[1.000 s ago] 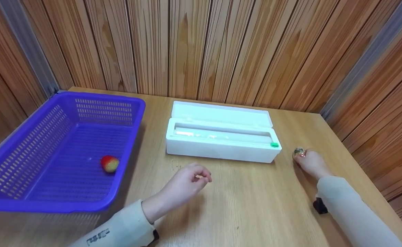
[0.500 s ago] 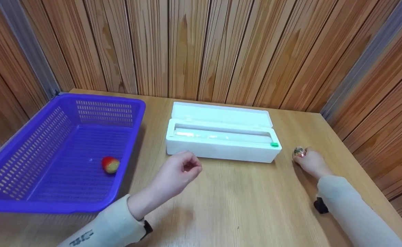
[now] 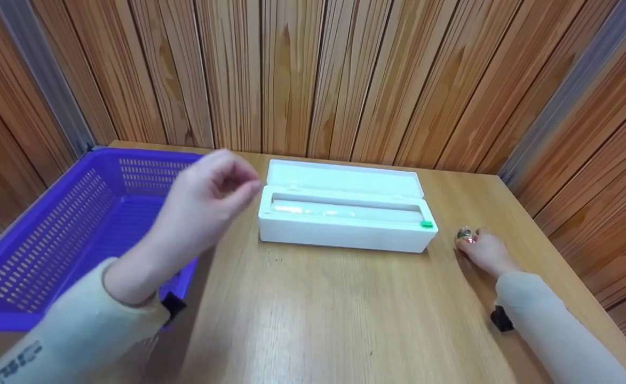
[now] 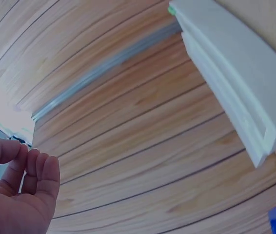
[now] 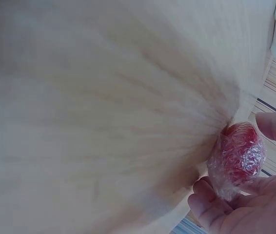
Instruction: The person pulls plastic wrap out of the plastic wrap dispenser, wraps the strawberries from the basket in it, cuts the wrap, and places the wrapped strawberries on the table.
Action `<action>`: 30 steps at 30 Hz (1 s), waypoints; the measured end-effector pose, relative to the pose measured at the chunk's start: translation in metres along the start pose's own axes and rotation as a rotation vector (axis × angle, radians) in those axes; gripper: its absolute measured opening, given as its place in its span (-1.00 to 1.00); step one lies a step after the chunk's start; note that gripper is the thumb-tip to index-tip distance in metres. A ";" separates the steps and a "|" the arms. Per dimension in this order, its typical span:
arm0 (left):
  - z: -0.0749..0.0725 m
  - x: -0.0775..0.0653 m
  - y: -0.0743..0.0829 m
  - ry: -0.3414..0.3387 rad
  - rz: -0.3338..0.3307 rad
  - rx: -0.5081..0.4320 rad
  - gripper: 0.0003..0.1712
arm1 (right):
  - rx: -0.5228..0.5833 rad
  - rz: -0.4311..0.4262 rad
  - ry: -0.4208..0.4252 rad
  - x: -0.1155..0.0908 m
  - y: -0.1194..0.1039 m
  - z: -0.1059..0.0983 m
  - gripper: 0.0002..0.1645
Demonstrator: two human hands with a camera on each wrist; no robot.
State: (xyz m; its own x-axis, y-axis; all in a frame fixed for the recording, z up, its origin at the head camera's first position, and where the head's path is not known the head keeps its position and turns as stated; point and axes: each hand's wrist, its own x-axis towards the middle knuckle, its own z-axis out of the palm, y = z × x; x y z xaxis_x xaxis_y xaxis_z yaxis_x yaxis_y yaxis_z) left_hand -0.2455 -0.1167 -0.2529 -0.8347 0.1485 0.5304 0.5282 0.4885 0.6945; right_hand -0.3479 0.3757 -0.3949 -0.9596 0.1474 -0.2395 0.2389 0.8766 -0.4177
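A film-wrapped red ball (image 5: 240, 148) is at the right side of a light wooden tabletop (image 3: 313, 320), held in a person's right hand (image 3: 486, 255), with the thumb on one side and curled fingers on the other. The clear film around it is crinkled and shiny; whether it touches the tabletop is hard to tell.

The left hand (image 3: 200, 210) is raised, in front of the right edge of a purple plastic basket (image 3: 8, 321). Its fingers bend toward the thumb, tips close together; I cannot tell whether they pinch something thin.

Between the hands, farther back, sits a long white dispenser box (image 3: 345, 237). Its lid (image 3: 345, 178) is open toward the wood-plank wall (image 3: 291, 80), showing a pale, glossy roll (image 3: 347, 211) inside. A green slider (image 3: 426, 224) marks the box's right end.
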 end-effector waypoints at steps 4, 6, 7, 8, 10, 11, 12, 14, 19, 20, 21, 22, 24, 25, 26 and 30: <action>-0.005 0.023 0.003 0.012 -0.019 0.031 -0.94 | 0.028 -0.004 0.029 -0.003 -0.007 -0.006 0.08; -0.002 0.037 0.001 0.002 -0.041 0.047 -0.92 | 0.034 -0.030 0.066 -0.005 -0.013 -0.010 0.08; 0.000 0.043 -0.001 -0.009 -0.059 0.049 -0.92 | 0.033 -0.044 0.088 -0.005 -0.017 -0.012 0.08; 0.003 0.050 -0.005 -0.026 -0.075 0.050 -0.91 | 0.035 -0.058 0.110 -0.006 -0.022 -0.015 0.07; 0.012 0.063 -0.015 -0.059 -0.106 0.051 -0.90 | 0.043 -0.106 0.156 -0.007 -0.033 -0.019 0.07; 0.017 0.070 -0.020 -0.081 -0.131 0.047 -0.90 | 0.045 -0.133 0.176 -0.008 -0.039 -0.021 0.06; 0.022 0.075 -0.025 -0.105 -0.157 0.044 -0.90 | 0.051 -0.154 0.190 -0.009 -0.046 -0.023 0.05; 0.033 0.085 -0.037 -0.164 -0.204 0.050 -0.92 | 0.059 -0.204 0.210 -0.012 -0.059 -0.025 0.00; 0.063 0.096 -0.068 -0.330 -0.144 0.257 -0.89 | 0.013 -0.327 0.179 -0.017 -0.088 -0.019 -0.25; 0.068 0.096 -0.074 -0.361 -0.106 0.324 -0.87 | -0.008 -0.353 0.162 -0.017 -0.094 -0.017 -0.32; 0.072 0.095 -0.080 -0.394 -0.070 0.385 -0.84 | -0.041 -0.381 0.148 -0.017 -0.099 -0.014 -0.40; 0.076 0.094 -0.086 -0.428 -0.052 0.434 -0.82 | -0.072 -0.413 0.137 -0.017 -0.104 -0.011 -0.47; 0.083 0.091 -0.096 -0.491 -0.035 0.516 -0.78 | -0.135 -0.488 0.130 -0.017 -0.111 -0.006 -0.59; 0.085 0.089 -0.100 -0.520 -0.029 0.553 -0.76 | -0.169 -0.519 0.134 -0.017 -0.114 -0.003 -0.64; 0.087 0.087 -0.103 -0.550 -0.034 0.582 -0.75 | -0.203 -0.550 0.141 -0.017 -0.116 -0.001 -0.68; 0.092 0.081 -0.112 -0.642 -0.043 0.637 -0.68 | -0.303 -0.593 0.182 -0.019 -0.119 0.003 -0.78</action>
State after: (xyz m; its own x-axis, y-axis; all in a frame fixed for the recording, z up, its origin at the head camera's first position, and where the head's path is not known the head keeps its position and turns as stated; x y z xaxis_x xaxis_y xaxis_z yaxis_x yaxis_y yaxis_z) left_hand -0.3866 -0.0803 -0.3329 -0.8789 0.4770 0.0041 0.4676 0.8597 0.2057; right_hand -0.3578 0.2673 -0.3429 -0.9313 -0.3456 0.1154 -0.3610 0.9183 -0.1628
